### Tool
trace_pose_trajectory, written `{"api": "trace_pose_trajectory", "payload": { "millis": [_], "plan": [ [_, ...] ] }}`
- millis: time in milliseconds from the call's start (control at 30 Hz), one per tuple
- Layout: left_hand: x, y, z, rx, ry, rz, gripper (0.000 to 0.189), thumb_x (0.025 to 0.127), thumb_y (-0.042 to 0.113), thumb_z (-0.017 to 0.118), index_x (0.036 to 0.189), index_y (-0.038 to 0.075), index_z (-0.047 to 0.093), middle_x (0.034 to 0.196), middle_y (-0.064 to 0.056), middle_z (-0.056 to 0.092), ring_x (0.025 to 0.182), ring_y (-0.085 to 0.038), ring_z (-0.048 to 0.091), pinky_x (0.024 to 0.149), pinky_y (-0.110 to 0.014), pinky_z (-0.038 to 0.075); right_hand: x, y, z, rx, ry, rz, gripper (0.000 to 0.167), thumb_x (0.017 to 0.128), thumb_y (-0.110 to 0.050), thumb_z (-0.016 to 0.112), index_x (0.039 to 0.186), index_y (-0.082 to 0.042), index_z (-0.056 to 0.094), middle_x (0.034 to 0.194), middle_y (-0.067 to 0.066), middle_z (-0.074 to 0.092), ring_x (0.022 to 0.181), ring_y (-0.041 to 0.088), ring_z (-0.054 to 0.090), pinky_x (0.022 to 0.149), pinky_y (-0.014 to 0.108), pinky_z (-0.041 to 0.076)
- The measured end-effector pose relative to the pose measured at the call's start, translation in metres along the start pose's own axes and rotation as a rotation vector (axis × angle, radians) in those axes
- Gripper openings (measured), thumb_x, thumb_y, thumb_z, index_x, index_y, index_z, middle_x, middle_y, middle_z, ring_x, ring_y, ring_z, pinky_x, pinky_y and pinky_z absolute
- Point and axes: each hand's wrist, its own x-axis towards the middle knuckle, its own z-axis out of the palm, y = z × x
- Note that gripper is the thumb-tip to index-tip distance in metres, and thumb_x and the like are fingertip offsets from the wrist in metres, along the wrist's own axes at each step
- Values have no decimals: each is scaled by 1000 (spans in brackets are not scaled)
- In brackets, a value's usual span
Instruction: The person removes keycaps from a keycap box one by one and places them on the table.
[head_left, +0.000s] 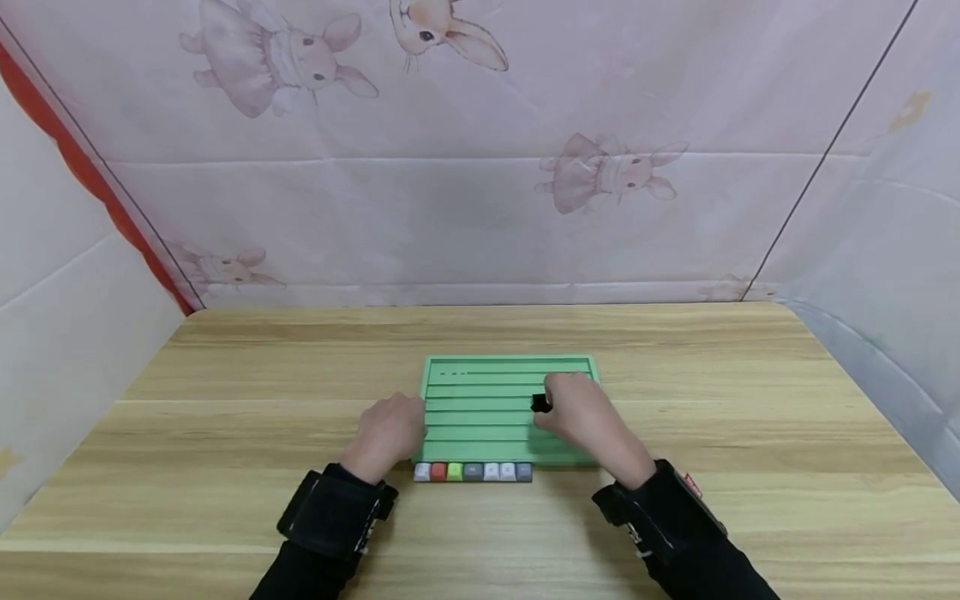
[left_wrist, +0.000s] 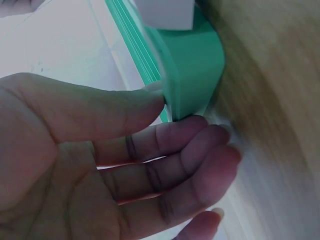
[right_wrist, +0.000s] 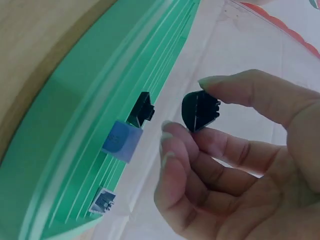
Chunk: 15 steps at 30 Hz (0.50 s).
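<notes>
A shallow green tray (head_left: 480, 421) with raised ridges lies on the table. My left hand (head_left: 392, 433) is at its left side; in the left wrist view the thumb (left_wrist: 145, 107) rests at the tray's edge and the curled fingers lie against its end. Over the tray's right part, my right hand (head_left: 581, 408) pinches a small black keycap (right_wrist: 200, 111) between thumb and fingertips, its underside showing. Beyond those fingers, the right wrist view has a black keycap (right_wrist: 142, 110), a lavender keycap (right_wrist: 122, 141) and a pale keycap (right_wrist: 103, 201) at the tray.
Along the tray's near edge runs a row of several keycaps (head_left: 473, 472) in white, red, green and grey. The wooden table (head_left: 225, 467) ends at a pale curtain (head_left: 450, 217) printed with rabbits, and more fabric hangs at both sides.
</notes>
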Motion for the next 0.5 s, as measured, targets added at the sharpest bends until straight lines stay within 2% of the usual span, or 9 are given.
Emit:
{"api": "trace_pose_trajectory", "payload": {
  "millis": [267,500],
  "plan": [
    [-1,0,1,3,13,8,21,89,8,55,68,4,54,58,-6,46,49,-16,42,42,-24,33,-7,2,-4,20,-25,-26,23,70,-1,67,64,-5,45,56,-1,34,49,11,32,46,22,26],
    [0,-1,2,4,13,5,19,89,9,56,71,3,55,59,-6,46,49,-16,41,42,-24,33,-15,4,-5,23,-43,-101,25,69,3,65,64,-6,42,57,-2,27,52,11,27,48,22,23]
  ]
}}
